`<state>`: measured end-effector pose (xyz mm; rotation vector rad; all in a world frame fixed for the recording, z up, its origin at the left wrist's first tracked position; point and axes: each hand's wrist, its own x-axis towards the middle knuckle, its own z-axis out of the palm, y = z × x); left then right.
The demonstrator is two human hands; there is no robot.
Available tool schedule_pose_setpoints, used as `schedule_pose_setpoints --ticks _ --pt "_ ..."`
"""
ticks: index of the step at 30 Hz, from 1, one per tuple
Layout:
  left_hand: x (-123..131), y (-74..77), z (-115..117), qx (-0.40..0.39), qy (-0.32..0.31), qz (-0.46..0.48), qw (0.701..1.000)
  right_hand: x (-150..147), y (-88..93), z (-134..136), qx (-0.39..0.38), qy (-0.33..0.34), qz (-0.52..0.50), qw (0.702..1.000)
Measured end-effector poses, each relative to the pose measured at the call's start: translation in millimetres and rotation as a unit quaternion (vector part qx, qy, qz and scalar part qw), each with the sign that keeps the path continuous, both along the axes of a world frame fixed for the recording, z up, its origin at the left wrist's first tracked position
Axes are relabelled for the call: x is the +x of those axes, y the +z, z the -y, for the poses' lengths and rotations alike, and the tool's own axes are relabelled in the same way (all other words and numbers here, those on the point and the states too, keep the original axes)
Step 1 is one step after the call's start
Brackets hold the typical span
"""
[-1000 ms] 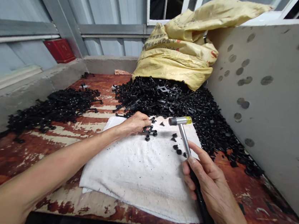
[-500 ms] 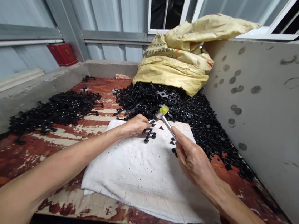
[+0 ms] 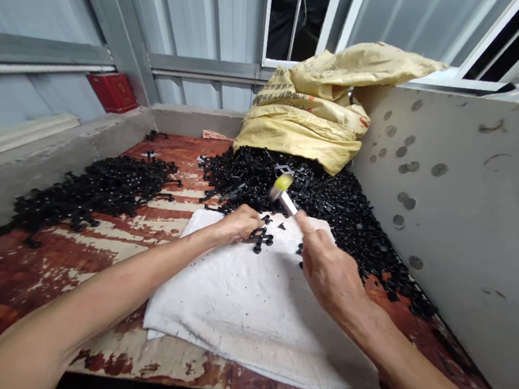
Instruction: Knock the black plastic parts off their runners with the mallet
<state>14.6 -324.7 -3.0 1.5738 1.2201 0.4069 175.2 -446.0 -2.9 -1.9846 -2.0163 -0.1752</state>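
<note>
My right hand (image 3: 327, 255) is wrapped round the handle of a small mallet (image 3: 289, 204). The mallet's yellow-faced head is raised above the far part of a white cloth (image 3: 228, 303). My left hand (image 3: 241, 222) rests at the cloth's far edge, its fingers closed on a black linked plastic piece (image 3: 261, 239) with round knobbed ends. The fingertips partly hide that piece. A few loose small black pieces (image 3: 283, 226) lie on the cloth between my hands, and some are partly covered by my right hand.
A big heap of black parts (image 3: 261, 179) spills from a yellow woven sack (image 3: 301, 137) at the back. Another black pile (image 3: 100, 192) lies to the left. A spotted pale board (image 3: 464, 205) walls off the right side. A red box (image 3: 112, 91) sits on the left ledge.
My right hand has lifted the mallet a little, and its head is tilted and blurred. My left hand stays on the black piece. The whole view has shifted slightly.
</note>
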Motion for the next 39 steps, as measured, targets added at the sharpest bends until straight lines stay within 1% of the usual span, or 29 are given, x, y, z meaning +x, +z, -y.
schedule_pose_setpoints --ticks 2,3,4,6,9,11,12,14,15,17,18,19,20,21,23,24,25,26,28,29,31,32,34,36,37,39 --pt "0.9 -0.4 1.4 0.001 0.005 -0.009 1.0 -2.5 -0.1 0.2 -0.054 0.008 0.017 0.998" --pt "1.4 -0.9 1.8 0.001 0.006 -0.015 1.0 -3.4 -0.3 -0.1 -0.053 0.012 0.003 0.998" --pt "1.6 -1.5 1.9 0.0 0.005 -0.02 1.0 -3.8 -0.4 -0.4 -0.036 0.011 -0.024 0.999" --pt "0.8 -2.4 1.6 0.001 0.001 -0.03 1.0 -3.4 0.7 -1.3 -0.012 -0.002 -0.113 0.994" --pt "-4.5 -0.3 1.0 0.002 -0.013 -0.035 0.999 1.3 6.6 -2.3 -0.046 -0.009 -0.23 0.972" --pt "-9.5 4.3 3.3 0.02 -0.039 -0.035 0.998 5.0 11.9 -1.9 -0.054 -0.006 -0.286 0.957" --pt "-11.5 7.3 5.9 0.042 -0.067 -0.033 0.996 5.9 14.0 -1.4 -0.056 -0.006 -0.319 0.946" --pt "-13.5 14.1 14.5 0.093 -0.15 -0.019 0.984 4.8 16.0 0.2 -0.074 -0.007 -0.4 0.913" --pt "-13.4 17.5 20.3 0.111 -0.201 -0.008 0.973 2.6 15.7 1.2 -0.087 -0.006 -0.44 0.894" --pt "-11.8 23.5 33.5 0.12 -0.295 0.012 0.948 -4.2 13.2 3.8 -0.109 0.0 -0.499 0.86" --pt "-11.1 25.8 40.2 0.124 -0.33 0.015 0.936 -8.0 11.4 5.7 -0.117 0.003 -0.521 0.845" --pt "-11.0 27.7 46.5 0.136 -0.345 0.011 0.929 -11.4 9.6 8.0 -0.123 0.005 -0.544 0.83" --pt "-11.9 28.9 52.2 0.159 -0.334 0.002 0.929 -14.2 7.9 10.8 -0.126 0.006 -0.565 0.816" --pt "-13.9 29.6 57.3 0.191 -0.293 -0.012 0.937 -16.2 6.2 13.9 -0.124 0.003 -0.583 0.803" --pt "-20.9 29.2 65.8 0.241 -0.164 -0.046 0.956 -17.7 2.8 20.7 -0.101 -0.011 -0.613 0.784" --pt "-25.0 28.3 69.4 0.25 -0.11 -0.061 0.96 -17.8 0.7 24.1 -0.082 -0.021 -0.623 0.777" --pt "-28.8 26.9 73.0 0.247 -0.082 -0.073 0.963 -18.0 -1.7 27.6 -0.063 -0.03 -0.631 0.772" --pt "-31.7 25.4 76.5 0.236 -0.082 -0.081 0.965 -18.7 -4.3 31.0 -0.047 -0.038 -0.637 0.769" --pt "-33.5 22.2 83.4 0.218 -0.121 -0.082 0.965 -22.3 -10.0 38.1 -0.025 -0.045 -0.642 0.765" --pt "-32.0 20.7 86.6 0.216 -0.134 -0.077 0.964 -25.2 -12.6 41.9 -0.021 -0.046 -0.643 0.764" --pt "-25.5 18.1 92.1 0.205 -0.14 -0.046 0.968 -32.1 -16.5 50.3 -0.021 -0.042 -0.642 0.765" --pt "-21.4 16.9 94.1 0.185 -0.138 -0.02 0.973 -35.1 -17.7 55.0 -0.027 -0.039 -0.641 0.766" --pt "-13.8 14.2 96.2 0.107 -0.138 0.034 0.984 -37.9 -19.0 65.4 -0.045 -0.04 -0.637 0.769" --pt "-8.8 11.0 95.7 0.033 -0.14 0.058 0.988 -35.3 -19.9 76.5 -0.053 -0.055 -0.636 0.768" --pt "-7.3 9.4 94.7 0.016 -0.142 0.056 0.988 -32.2 -20.6 82.0 -0.049 -0.068 -0.638 0.765" --pt "-5.3 6.0 91.6 0.017 -0.148 0.038 0.988 -24.0 -22.6 91.6 -0.026 -0.1 -0.649 0.753"
